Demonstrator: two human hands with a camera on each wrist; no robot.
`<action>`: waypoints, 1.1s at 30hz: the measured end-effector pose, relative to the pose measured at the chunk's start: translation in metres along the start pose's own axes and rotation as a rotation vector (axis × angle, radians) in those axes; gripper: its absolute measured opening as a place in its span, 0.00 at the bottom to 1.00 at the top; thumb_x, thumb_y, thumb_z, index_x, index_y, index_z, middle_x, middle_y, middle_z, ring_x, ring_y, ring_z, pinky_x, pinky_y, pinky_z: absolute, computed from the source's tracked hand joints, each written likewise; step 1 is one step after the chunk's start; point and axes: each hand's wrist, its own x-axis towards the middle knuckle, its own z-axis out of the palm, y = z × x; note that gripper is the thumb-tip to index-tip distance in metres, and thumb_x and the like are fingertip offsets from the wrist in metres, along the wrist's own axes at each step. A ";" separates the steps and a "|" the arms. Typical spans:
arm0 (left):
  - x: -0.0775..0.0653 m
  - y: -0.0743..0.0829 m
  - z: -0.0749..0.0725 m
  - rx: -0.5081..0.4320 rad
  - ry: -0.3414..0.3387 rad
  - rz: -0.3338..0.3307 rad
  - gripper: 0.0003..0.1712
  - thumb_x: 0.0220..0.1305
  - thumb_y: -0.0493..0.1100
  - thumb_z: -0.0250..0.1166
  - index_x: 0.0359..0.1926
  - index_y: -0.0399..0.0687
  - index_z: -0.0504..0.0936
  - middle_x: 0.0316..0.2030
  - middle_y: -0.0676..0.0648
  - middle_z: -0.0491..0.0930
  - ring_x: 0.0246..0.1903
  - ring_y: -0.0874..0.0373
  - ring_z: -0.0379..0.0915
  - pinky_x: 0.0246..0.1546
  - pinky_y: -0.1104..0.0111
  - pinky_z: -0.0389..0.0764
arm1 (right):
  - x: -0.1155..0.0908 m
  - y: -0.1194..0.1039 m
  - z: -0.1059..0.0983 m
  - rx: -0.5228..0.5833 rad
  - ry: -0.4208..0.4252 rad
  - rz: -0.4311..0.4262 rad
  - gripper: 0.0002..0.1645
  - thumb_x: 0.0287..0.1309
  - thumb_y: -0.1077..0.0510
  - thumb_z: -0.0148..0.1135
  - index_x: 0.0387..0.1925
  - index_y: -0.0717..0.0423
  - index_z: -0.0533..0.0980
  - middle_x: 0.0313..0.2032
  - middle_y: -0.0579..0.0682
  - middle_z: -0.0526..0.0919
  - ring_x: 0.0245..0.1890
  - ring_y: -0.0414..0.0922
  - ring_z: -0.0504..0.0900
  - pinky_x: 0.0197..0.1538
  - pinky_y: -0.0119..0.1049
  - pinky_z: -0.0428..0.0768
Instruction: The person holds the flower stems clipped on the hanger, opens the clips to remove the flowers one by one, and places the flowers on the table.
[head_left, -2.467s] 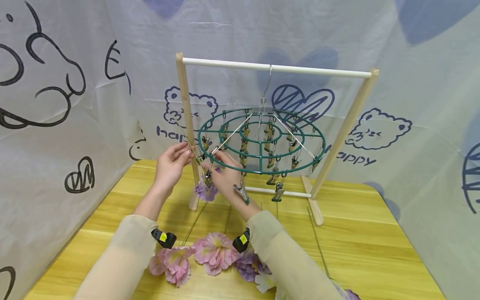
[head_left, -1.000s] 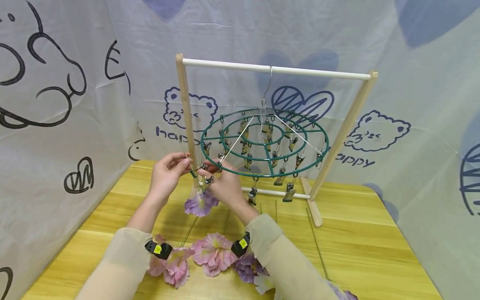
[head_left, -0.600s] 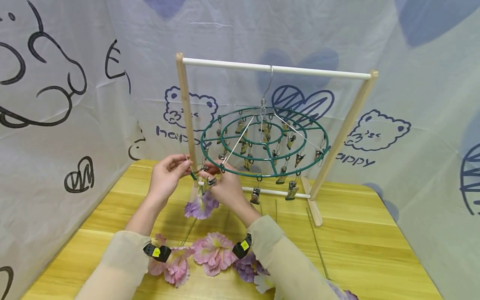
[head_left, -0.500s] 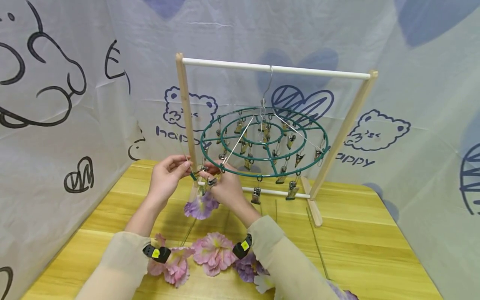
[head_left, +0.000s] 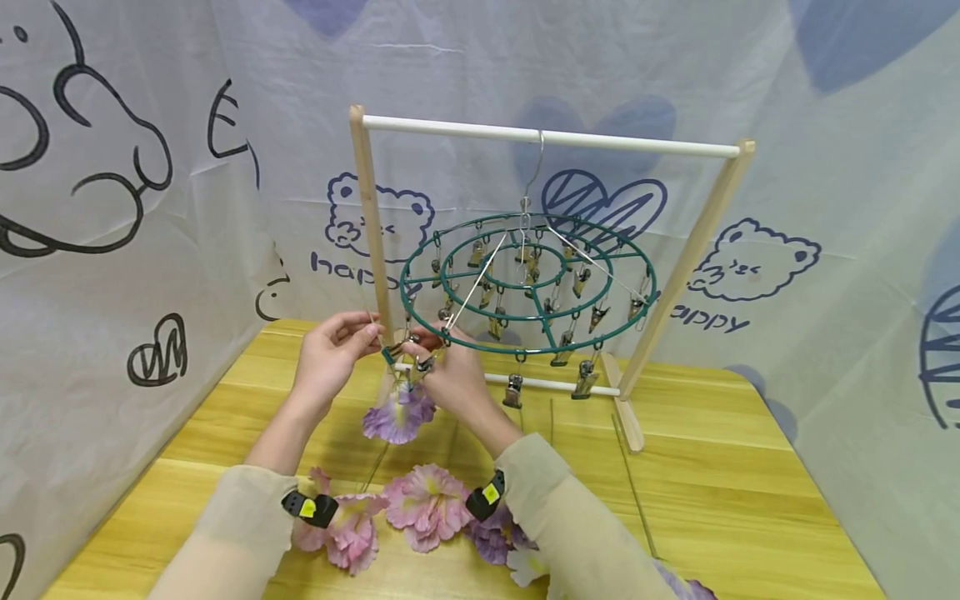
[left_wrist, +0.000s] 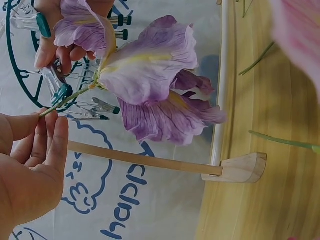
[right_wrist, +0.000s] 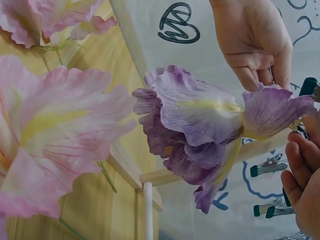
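Observation:
A purple artificial flower (head_left: 399,415) hangs blossom down below the left rim of a round green clip hanger (head_left: 532,352). My left hand (head_left: 326,358) pinches its thin green stem (left_wrist: 67,101) between thumb and fingers, as the left wrist view shows. My right hand (head_left: 457,367), under the rim, grips a metal clip (left_wrist: 56,82) with green tips. Those tips lie at the stem, between my left fingers and the blossom; whether they bite on it I cannot tell. In the right wrist view, petals and the frame edge partly hide the clip.
The hanger hooks over the white rod (head_left: 450,128) of a wooden rack, with several other clips dangling. Pink flowers (head_left: 429,507), a purple flower (head_left: 491,537) and a white one (head_left: 527,565) lie at the table's front, stems pointing back. A patterned cloth (head_left: 480,67) stands behind.
Over the frames both hands and the flower have come down a little, and the hanger has turned and tipped slightly. Since half a second ago the blossom has shifted slightly left and down.

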 end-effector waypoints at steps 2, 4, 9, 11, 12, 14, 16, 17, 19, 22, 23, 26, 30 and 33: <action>-0.001 0.001 -0.001 -0.001 -0.001 -0.003 0.18 0.76 0.32 0.59 0.61 0.23 0.73 0.59 0.33 0.78 0.45 0.67 0.82 0.53 0.72 0.85 | 0.000 0.000 0.000 0.007 0.003 -0.005 0.14 0.65 0.61 0.72 0.48 0.65 0.83 0.36 0.55 0.87 0.39 0.49 0.85 0.48 0.39 0.83; -0.001 0.002 -0.001 -0.003 -0.002 -0.006 0.19 0.76 0.32 0.60 0.61 0.23 0.73 0.59 0.33 0.79 0.45 0.66 0.83 0.53 0.72 0.85 | -0.001 0.001 0.000 0.017 0.005 -0.003 0.14 0.65 0.61 0.72 0.48 0.65 0.82 0.36 0.55 0.86 0.38 0.49 0.84 0.48 0.38 0.83; -0.001 0.005 -0.002 0.006 -0.002 -0.013 0.19 0.76 0.33 0.60 0.61 0.24 0.74 0.60 0.33 0.78 0.47 0.60 0.83 0.53 0.71 0.85 | -0.001 0.001 -0.001 0.022 0.013 -0.007 0.13 0.65 0.60 0.72 0.49 0.63 0.83 0.36 0.54 0.86 0.38 0.47 0.83 0.47 0.38 0.81; -0.002 0.007 -0.003 0.011 -0.003 -0.014 0.19 0.76 0.33 0.60 0.61 0.24 0.74 0.60 0.31 0.78 0.46 0.61 0.83 0.53 0.72 0.85 | -0.002 0.000 -0.002 0.027 0.017 -0.010 0.14 0.65 0.60 0.71 0.49 0.62 0.82 0.36 0.54 0.86 0.38 0.47 0.83 0.47 0.38 0.82; -0.002 0.007 -0.003 0.013 -0.005 -0.013 0.19 0.76 0.33 0.60 0.61 0.24 0.74 0.60 0.30 0.78 0.46 0.62 0.83 0.53 0.72 0.85 | -0.002 -0.001 -0.002 0.033 0.018 -0.008 0.14 0.65 0.60 0.71 0.49 0.62 0.82 0.36 0.54 0.85 0.38 0.47 0.82 0.47 0.39 0.82; -0.002 0.008 -0.004 0.016 -0.005 -0.012 0.19 0.76 0.33 0.60 0.61 0.24 0.74 0.60 0.30 0.78 0.45 0.65 0.82 0.52 0.72 0.85 | -0.002 -0.002 -0.003 0.047 0.019 -0.006 0.13 0.66 0.59 0.71 0.49 0.62 0.82 0.36 0.53 0.85 0.38 0.46 0.82 0.47 0.41 0.82; -0.002 0.009 -0.006 0.024 -0.008 -0.008 0.19 0.76 0.33 0.60 0.62 0.24 0.74 0.59 0.32 0.79 0.45 0.66 0.82 0.52 0.72 0.85 | -0.002 -0.003 -0.003 0.059 0.018 0.007 0.13 0.67 0.58 0.71 0.49 0.61 0.82 0.36 0.53 0.85 0.38 0.45 0.81 0.46 0.42 0.82; -0.002 0.010 -0.006 0.028 -0.009 -0.005 0.19 0.76 0.33 0.60 0.62 0.24 0.74 0.58 0.34 0.79 0.45 0.66 0.82 0.52 0.72 0.85 | -0.002 -0.004 -0.003 0.065 0.019 0.014 0.13 0.67 0.58 0.70 0.49 0.61 0.82 0.37 0.53 0.84 0.38 0.45 0.81 0.46 0.42 0.83; -0.002 0.011 -0.008 0.040 -0.010 0.000 0.20 0.76 0.34 0.60 0.62 0.25 0.74 0.56 0.39 0.81 0.45 0.66 0.82 0.52 0.72 0.85 | -0.003 -0.005 -0.004 0.069 0.019 0.026 0.13 0.68 0.57 0.70 0.49 0.60 0.82 0.37 0.52 0.84 0.39 0.45 0.81 0.46 0.41 0.82; -0.003 0.013 -0.011 0.063 -0.012 0.005 0.20 0.77 0.35 0.60 0.63 0.26 0.74 0.53 0.45 0.82 0.45 0.66 0.82 0.52 0.73 0.85 | -0.003 -0.007 -0.005 0.068 0.019 0.041 0.13 0.68 0.56 0.70 0.50 0.59 0.82 0.37 0.52 0.84 0.37 0.43 0.80 0.42 0.36 0.81; -0.003 0.013 -0.012 0.072 -0.012 0.006 0.20 0.77 0.36 0.60 0.63 0.26 0.74 0.52 0.46 0.82 0.45 0.66 0.82 0.52 0.73 0.85 | -0.003 -0.008 -0.005 0.066 0.020 0.042 0.13 0.68 0.56 0.70 0.49 0.59 0.82 0.37 0.52 0.84 0.37 0.43 0.80 0.41 0.34 0.80; -0.003 0.016 -0.015 0.094 -0.015 0.009 0.20 0.77 0.37 0.60 0.63 0.27 0.74 0.52 0.47 0.82 0.45 0.65 0.82 0.52 0.73 0.85 | -0.004 -0.009 -0.007 0.090 0.012 0.057 0.13 0.68 0.55 0.69 0.50 0.58 0.82 0.37 0.52 0.83 0.30 0.41 0.80 0.30 0.34 0.83; -0.004 0.019 -0.020 0.116 -0.021 0.017 0.20 0.78 0.38 0.60 0.63 0.27 0.75 0.51 0.48 0.82 0.44 0.65 0.82 0.51 0.74 0.85 | -0.006 -0.010 -0.008 0.082 0.017 0.049 0.13 0.68 0.55 0.69 0.49 0.58 0.82 0.39 0.52 0.83 0.33 0.42 0.81 0.33 0.38 0.86; -0.005 0.022 -0.025 0.133 -0.022 0.015 0.21 0.78 0.39 0.61 0.62 0.27 0.75 0.52 0.48 0.82 0.44 0.64 0.82 0.50 0.74 0.85 | -0.006 -0.011 -0.009 0.044 0.032 0.036 0.13 0.68 0.55 0.70 0.49 0.57 0.83 0.40 0.50 0.85 0.42 0.43 0.81 0.46 0.38 0.84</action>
